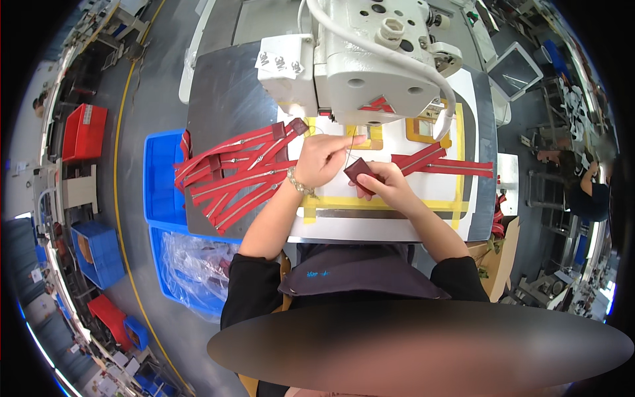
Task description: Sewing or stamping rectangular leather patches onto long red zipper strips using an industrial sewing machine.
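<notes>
My right hand (383, 185) pinches a small dark red leather-like tab (358, 171) between thumb and fingers, below the sewing machine head (377, 73). A thin dark thread (348, 156) runs from the machine down to the tab. Beside it, my left hand (321, 159) has its index finger stretched across the thread and its other fingers curled in; whether they hold anything is hidden. Red zipper strips (450, 165) lie just beyond my right hand; I cannot tell whether they join the tab. More red zippers with dark tabs (245, 165) are heaped left of my left hand.
Yellow tape (344, 203) borders the white work surface, and yellow-edged frames (423, 130) sit under the machine. Blue bins (163, 178) stand at the left, one holding clear plastic (198, 271). A cardboard box (503, 258) is at the right. Another person (585, 188) sits farther right.
</notes>
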### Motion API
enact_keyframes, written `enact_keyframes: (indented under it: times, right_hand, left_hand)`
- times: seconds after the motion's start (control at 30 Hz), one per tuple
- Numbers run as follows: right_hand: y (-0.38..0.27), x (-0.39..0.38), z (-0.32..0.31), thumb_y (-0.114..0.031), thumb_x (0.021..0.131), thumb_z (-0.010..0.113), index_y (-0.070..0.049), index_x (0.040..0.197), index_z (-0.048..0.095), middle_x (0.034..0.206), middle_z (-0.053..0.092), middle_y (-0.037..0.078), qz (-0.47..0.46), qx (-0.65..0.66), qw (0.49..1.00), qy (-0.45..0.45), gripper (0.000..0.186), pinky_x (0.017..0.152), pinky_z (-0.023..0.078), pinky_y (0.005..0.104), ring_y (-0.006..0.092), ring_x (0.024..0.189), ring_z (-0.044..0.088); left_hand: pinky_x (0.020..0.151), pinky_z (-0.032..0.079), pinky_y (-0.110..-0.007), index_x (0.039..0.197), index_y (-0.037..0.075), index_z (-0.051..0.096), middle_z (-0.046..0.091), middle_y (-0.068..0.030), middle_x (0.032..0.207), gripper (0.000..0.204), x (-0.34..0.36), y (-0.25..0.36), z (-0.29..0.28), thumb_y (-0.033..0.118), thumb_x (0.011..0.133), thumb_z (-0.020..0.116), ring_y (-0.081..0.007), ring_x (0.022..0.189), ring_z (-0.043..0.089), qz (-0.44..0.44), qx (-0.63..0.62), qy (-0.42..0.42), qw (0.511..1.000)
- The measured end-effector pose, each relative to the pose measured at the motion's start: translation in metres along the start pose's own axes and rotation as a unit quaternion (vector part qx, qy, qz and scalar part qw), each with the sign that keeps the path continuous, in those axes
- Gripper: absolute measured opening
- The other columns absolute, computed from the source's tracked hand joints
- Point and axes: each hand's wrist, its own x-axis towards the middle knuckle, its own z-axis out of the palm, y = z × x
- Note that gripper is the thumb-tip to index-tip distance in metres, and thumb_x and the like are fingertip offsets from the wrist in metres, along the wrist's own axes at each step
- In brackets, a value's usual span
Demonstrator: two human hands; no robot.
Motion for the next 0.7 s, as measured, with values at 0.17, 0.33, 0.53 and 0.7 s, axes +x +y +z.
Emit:
enact_keyframes:
  times: [0.17, 0.33, 0.53, 0.7]
  right_hand:
    - [0.004, 0.006, -0.001, -0.024, 0.099, 0.054, 0.005, 0.101, 0.067, 0.074, 0.067, 0.006, 0.065, 0.114, 0.990, -0.053, 0.032, 0.063, 0.048, 0.0238, 0.0092, 0.065, 0.060]
    - [0.006, 0.006, -0.001, -0.023, 0.100, 0.053, 0.006, 0.103, 0.065, 0.078, 0.068, 0.009, 0.049, 0.149, 0.987, -0.041, 0.031, 0.065, 0.050, 0.0244, 0.0115, 0.068, 0.063]
    - [0.006, 0.006, -0.002, -0.021, 0.100, 0.051, 0.005, 0.102, 0.064, 0.078, 0.068, 0.009, 0.049, 0.145, 0.988, -0.026, 0.029, 0.067, 0.050, 0.0243, 0.0122, 0.070, 0.064]
    - [0.012, 0.009, -0.006, -0.020, 0.097, 0.057, 0.002, 0.095, 0.064, 0.075, 0.067, 0.007, 0.042, 0.115, 0.993, -0.001, 0.022, 0.061, 0.047, 0.0226, 0.0100, 0.065, 0.060]
  left_hand:
    - [0.047, 0.036, -0.021, 0.118, 0.003, 0.067, 0.049, 0.0020, 0.054, 0.042, 0.004, 0.007, -0.002, -0.003, 0.084, 0.045, -0.0037, 0.048, 0.043, -0.180, -0.158, -0.024, 0.971]
    - [0.052, 0.039, -0.020, 0.119, 0.005, 0.068, 0.047, 0.0034, 0.061, 0.046, 0.006, 0.010, -0.008, -0.003, 0.083, 0.041, -0.0043, 0.055, 0.044, -0.283, -0.259, -0.045, 0.923]
    - [0.052, 0.038, -0.018, 0.121, 0.000, 0.064, 0.055, 0.0035, 0.065, 0.038, 0.002, 0.008, -0.002, 0.001, 0.087, 0.047, -0.0018, 0.055, 0.046, -0.241, -0.305, -0.079, 0.918]
    - [0.055, 0.040, -0.017, 0.104, -0.001, 0.066, 0.059, 0.0042, 0.071, 0.018, 0.003, 0.012, 0.010, 0.011, 0.091, 0.064, 0.0010, 0.060, 0.048, -0.273, -0.259, -0.078, 0.923]
